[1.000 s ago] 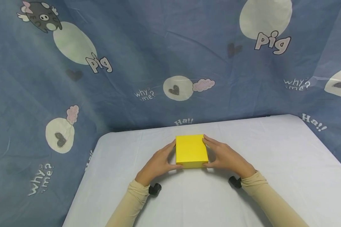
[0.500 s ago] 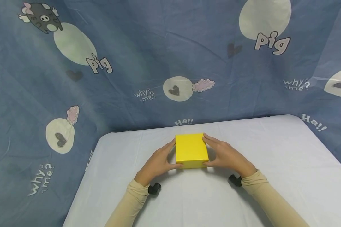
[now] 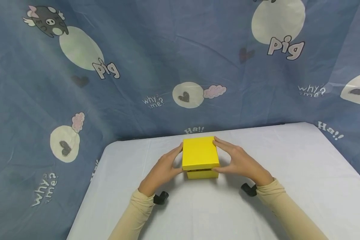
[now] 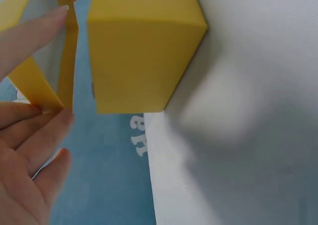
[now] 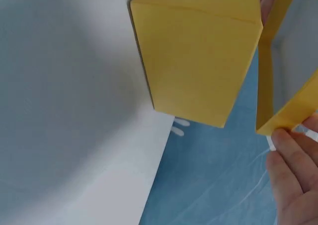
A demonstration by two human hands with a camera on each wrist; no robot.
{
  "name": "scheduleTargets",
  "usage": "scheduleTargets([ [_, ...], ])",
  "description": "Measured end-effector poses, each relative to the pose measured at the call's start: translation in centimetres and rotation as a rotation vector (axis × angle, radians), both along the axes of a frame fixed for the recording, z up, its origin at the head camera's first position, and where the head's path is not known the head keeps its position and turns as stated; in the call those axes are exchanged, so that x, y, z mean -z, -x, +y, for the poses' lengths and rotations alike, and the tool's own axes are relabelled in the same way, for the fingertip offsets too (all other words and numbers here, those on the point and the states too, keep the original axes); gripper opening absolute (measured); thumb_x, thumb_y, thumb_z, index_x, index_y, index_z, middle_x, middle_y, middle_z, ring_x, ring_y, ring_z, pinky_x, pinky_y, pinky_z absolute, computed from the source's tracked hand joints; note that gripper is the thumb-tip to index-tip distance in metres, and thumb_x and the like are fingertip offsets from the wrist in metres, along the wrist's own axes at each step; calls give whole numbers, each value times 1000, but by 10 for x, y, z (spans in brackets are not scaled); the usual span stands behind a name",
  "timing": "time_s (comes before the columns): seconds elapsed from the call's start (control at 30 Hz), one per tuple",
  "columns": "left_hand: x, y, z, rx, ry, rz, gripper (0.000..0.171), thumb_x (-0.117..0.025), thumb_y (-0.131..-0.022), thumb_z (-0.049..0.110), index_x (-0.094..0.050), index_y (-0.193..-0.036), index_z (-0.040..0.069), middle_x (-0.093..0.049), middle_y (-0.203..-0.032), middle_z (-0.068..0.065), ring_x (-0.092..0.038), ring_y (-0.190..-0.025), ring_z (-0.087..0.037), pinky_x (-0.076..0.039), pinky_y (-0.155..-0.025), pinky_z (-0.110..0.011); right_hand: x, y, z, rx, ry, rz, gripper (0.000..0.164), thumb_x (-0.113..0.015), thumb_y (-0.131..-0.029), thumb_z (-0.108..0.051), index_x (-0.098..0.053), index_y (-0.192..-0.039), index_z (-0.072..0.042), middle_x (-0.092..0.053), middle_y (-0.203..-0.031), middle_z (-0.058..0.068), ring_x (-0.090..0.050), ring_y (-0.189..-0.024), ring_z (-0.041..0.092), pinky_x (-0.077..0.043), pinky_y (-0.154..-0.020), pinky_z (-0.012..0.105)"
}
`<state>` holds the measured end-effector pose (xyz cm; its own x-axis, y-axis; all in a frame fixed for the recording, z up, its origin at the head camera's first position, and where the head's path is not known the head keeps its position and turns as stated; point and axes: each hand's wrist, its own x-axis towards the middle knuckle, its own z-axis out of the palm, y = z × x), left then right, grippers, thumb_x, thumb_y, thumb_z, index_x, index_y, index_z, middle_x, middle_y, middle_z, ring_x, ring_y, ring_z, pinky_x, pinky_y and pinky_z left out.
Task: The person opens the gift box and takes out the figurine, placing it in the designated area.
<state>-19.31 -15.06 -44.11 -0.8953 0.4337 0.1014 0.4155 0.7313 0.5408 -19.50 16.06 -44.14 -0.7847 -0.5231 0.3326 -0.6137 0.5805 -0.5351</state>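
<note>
A yellow box lid (image 3: 200,151) is held up between both hands, above a yellow box base (image 3: 202,174) that stands on the white table. My left hand (image 3: 162,171) grips the lid's left side, thumb at the near corner and fingertips farther back. On the opposite side my right hand (image 3: 241,162) holds it the same way. Both wrist views show a gap between the raised lid (image 4: 68,71) and the base (image 5: 194,61), with the lid's pale inside visible. The inside of the base is hidden beneath the lid.
A white cloth covers the table (image 3: 198,210). Behind its far edge hangs a blue curtain (image 3: 132,60) printed with pigs and words. A black wrist camera (image 3: 161,198) sits at the left cuff, another black camera (image 3: 248,189) at the right.
Both hands have raised the lid off the base, which stays on the table. A dark gap now shows between them at the front. The head view has shifted slightly.
</note>
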Motion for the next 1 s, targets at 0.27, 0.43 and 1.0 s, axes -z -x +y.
scheduleTargets([
  [0.27,-8,-2,-7,8,-103,-30,73,-70,-100,27,-32,-163,20,-52,-157,-1,-49,-147,-21,-39,-123,-46,-8,0,0,-6,61,0,73,-81,-90,-15,-48,-152,1,-48,-158,18,-50,-144,36,-45,-116,52],
  [0.43,-10,-4,-10,-41,-147,46,52,-64,-103,26,-52,-153,16,-62,-147,-3,-60,-137,-24,-46,-117,-47,-14,1,-6,27,103,25,56,-74,-96,-12,-56,-147,0,-60,-147,16,-61,-134,33,-53,-107,48],
  [1.0,-27,-22,-32,-288,-136,429,22,-68,-101,16,-79,-112,1,-81,-97,-13,-79,-85,-24,-65,-71,-39,-23,-5,-81,214,295,149,22,-70,-100,-19,-81,-111,-4,-81,-87,7,-36,-46,2,-33,-45,18],
])
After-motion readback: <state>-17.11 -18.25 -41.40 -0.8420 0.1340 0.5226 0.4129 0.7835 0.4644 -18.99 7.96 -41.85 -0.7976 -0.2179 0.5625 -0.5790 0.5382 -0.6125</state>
